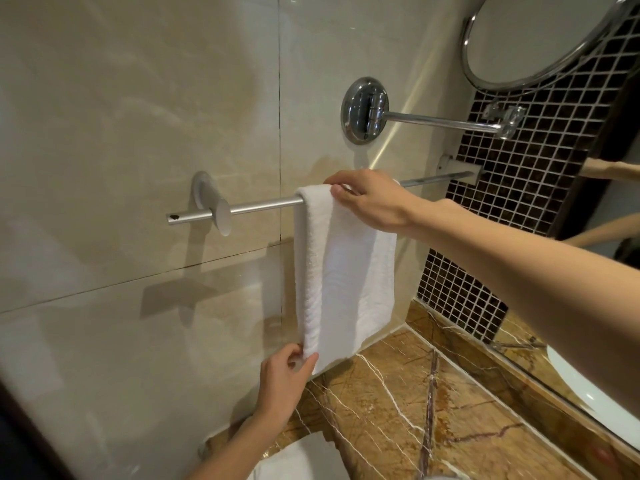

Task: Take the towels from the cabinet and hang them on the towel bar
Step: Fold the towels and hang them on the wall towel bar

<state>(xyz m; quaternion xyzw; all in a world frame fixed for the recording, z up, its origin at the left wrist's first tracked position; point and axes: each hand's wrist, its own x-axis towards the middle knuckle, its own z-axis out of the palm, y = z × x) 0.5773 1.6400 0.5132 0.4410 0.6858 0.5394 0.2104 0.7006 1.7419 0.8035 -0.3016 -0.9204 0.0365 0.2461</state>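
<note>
A white folded towel (346, 278) hangs over the chrome towel bar (263, 205) on the beige tiled wall. My right hand (370, 199) lies on top of the towel where it crosses the bar, thumb and fingers curled over the fold. My left hand (285, 379) pinches the towel's lower left corner between thumb and fingers, just above the counter. Another white towel (301, 459) lies on the counter at the bottom edge, partly cut off.
A brown marble counter (415, 410) runs below the bar. A chrome swing arm (433, 121) with a round mirror (540, 39) juts from the wall above. Dark mosaic tiles (512, 188) and a large mirror fill the right; a white basin (588, 393) sits lower right.
</note>
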